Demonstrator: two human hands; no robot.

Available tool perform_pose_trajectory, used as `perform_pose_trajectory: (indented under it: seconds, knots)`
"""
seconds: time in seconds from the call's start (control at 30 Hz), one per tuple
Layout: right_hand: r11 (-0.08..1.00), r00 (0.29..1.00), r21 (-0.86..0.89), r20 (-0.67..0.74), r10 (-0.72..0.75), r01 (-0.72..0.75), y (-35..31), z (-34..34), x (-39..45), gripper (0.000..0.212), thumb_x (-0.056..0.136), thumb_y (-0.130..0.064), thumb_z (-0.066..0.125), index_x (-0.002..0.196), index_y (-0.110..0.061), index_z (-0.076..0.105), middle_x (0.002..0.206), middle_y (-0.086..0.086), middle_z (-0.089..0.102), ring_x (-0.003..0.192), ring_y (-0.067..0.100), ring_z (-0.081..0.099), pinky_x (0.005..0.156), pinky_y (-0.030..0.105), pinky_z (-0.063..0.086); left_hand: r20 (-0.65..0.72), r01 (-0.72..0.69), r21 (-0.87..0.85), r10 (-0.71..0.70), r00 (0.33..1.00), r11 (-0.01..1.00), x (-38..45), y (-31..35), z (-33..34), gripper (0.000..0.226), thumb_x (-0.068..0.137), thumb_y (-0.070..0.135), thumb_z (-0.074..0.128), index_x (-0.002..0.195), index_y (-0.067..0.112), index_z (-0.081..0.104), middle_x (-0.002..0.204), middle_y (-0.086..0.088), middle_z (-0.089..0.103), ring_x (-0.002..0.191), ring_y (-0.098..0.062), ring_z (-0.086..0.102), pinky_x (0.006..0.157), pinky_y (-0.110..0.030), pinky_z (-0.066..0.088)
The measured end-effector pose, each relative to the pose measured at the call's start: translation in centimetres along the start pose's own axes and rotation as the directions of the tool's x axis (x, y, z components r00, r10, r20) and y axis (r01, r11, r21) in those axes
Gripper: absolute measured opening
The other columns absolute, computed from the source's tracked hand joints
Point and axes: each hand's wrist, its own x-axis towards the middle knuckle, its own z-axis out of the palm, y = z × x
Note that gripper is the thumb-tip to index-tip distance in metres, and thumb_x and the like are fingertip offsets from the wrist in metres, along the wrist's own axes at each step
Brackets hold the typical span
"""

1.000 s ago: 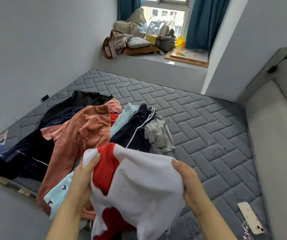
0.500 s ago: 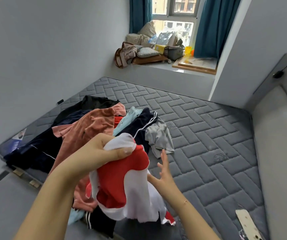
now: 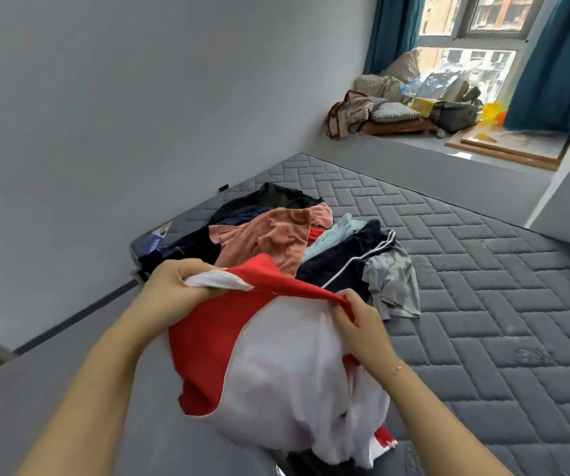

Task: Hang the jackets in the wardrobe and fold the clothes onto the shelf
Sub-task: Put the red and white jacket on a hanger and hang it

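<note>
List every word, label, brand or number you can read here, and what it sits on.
No text can be read.
The blue and white label at the corner of the mattress bears print, but too small and blurred to read.
The red and white garment shows no lettering.

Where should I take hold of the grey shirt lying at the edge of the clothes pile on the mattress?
Probably by its near lower hem, coming from the bare mattress on the right. The grey shirt lies crumpled with its right and near edges free on the quilting, while its left side tucks against the navy striped garment. Both hands now hold the red and white garment.
</note>
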Motion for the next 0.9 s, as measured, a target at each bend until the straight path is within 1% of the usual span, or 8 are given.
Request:
perform_pose_trajectory:
  seconds: [0.1, 0.2, 0.3, 0.43, 0.53, 0.67, 0.73, 0.9]
  knots:
    - [0.957, 0.989, -0.250, 0.011, -0.146, 0.144, -2.6, 0.9, 1.5, 0.016, 0.086, -0.034, 0.067, 0.076, -0.023, 0.061, 0.058, -0.007, 0.057, 0.058, 0.013, 0.055, 0.057, 0.035, 0.042, -0.360, -0.005, 0.064, 0.027, 0.933, 0.998, -1.5, -2.9, -3.1, 0.031, 0.081, 0.014, 0.078, 0.082, 0.045, 0.072, 0.088, 0.010, 0.074, 0.085, -0.005, 0.066, 0.077, -0.020, 0.048]
    - [0.898, 0.976, -0.391, 0.155, -0.151, 0.201, -6.2, 3.1, 2.6, 0.032, 0.079, -0.048, 0.074, 0.058, -0.033, 0.054, 0.054, -0.011, 0.053, 0.055, 0.004, 0.051, 0.051, 0.027, 0.036, -0.584, -0.021, 0.146, 0.104, 0.805, 0.989, -3.7, -5.6, -6.5, 0.030, 0.083, 0.012, 0.073, 0.087, 0.042, 0.073, 0.092, 0.003, 0.072, 0.088, -0.016, 0.065, 0.080, -0.037, 0.049]
    - [0.949, 0.956, -0.244, 0.261, -0.132, 0.198, -9.4, 6.2, 3.2, 0.037, 0.082, -0.033, 0.076, 0.051, -0.042, 0.057, 0.060, -0.013, 0.057, 0.060, 0.003, 0.053, 0.057, 0.022, 0.039, -0.721, 0.080, 0.290, 0.163, 0.674, 0.954, -6.3, -9.1, -11.4, 0.031, 0.084, 0.009, 0.067, 0.111, 0.023, 0.073, 0.103, -0.005, 0.070, 0.094, -0.026, 0.063, 0.079, -0.038, 0.046]
    - [0.982, 0.912, 0.033, 0.364, -0.187, 0.188, -14.4, 11.7, 2.8, 0.004, 0.086, -0.005, 0.066, 0.082, -0.004, 0.066, 0.083, 0.007, 0.057, 0.076, 0.014, 0.051, 0.073, 0.032, 0.042, -0.740, 0.397, 0.337, -0.021, 0.673, 0.854, -10.9, -15.1, -17.4, 0.032, 0.087, 0.016, 0.067, 0.116, 0.003, 0.068, 0.106, -0.023, 0.067, 0.099, -0.041, 0.061, 0.079, -0.043, 0.045]
    - [0.953, 0.910, 0.175, 0.297, -0.289, 0.246, -18.9, 16.6, 1.7, 0.015, 0.082, 0.004, 0.063, 0.076, -0.007, 0.055, 0.071, 0.003, 0.051, 0.064, 0.006, 0.043, 0.063, 0.028, 0.037, -0.676, 0.590, 0.159, -0.348, 0.649, 0.792, -14.1, -18.3, -20.2, 0.038, 0.096, 0.040, 0.051, 0.080, 0.012, 0.070, 0.074, -0.015, 0.063, 0.071, -0.033, 0.058, 0.061, -0.037, 0.040]
    - [0.879, 0.848, 0.252, 0.255, -0.464, 0.405, -23.5, 22.7, 0.6, 0.020, 0.079, 0.008, 0.062, 0.075, -0.004, 0.047, 0.068, 0.007, 0.049, 0.065, 0.011, 0.041, 0.060, 0.027, 0.034, -0.481, 0.423, -0.303, -0.520, 0.706, 0.854, -18.2, -21.5, -22.6, 0.021, 0.101, 0.039, 0.044, 0.092, 0.045, 0.061, 0.107, 0.009, 0.061, 0.102, -0.011, 0.055, 0.087, -0.030, 0.040]
    - [0.860, 0.801, 0.192, 0.314, -0.510, 0.472, -24.9, 26.5, 0.5, 0.023, 0.081, 0.000, 0.066, 0.070, -0.004, 0.046, 0.063, 0.006, 0.047, 0.062, 0.012, 0.040, 0.057, 0.029, 0.031, -0.514, 0.355, -0.432, -0.550, 0.658, 0.829, -20.4, -23.2, -24.2, 0.021, 0.102, 0.037, 0.045, 0.113, 0.036, 0.062, 0.115, 0.009, 0.058, 0.112, -0.012, 0.051, 0.097, -0.031, 0.037]
    - [0.859, 0.671, 0.103, 0.580, -0.461, 0.501, -25.9, 33.9, 1.0, 0.035, 0.077, -0.021, 0.079, 0.060, -0.027, 0.050, 0.072, -0.004, 0.049, 0.062, 0.013, 0.048, 0.058, 0.026, 0.034, -0.492, 0.132, -0.692, -0.597, 0.633, 0.710, -25.9, -23.6, -28.7, 0.014, 0.083, 0.007, 0.065, 0.087, 0.010, 0.078, 0.093, -0.010, 0.076, 0.087, -0.019, 0.072, 0.066, -0.023, 0.057]
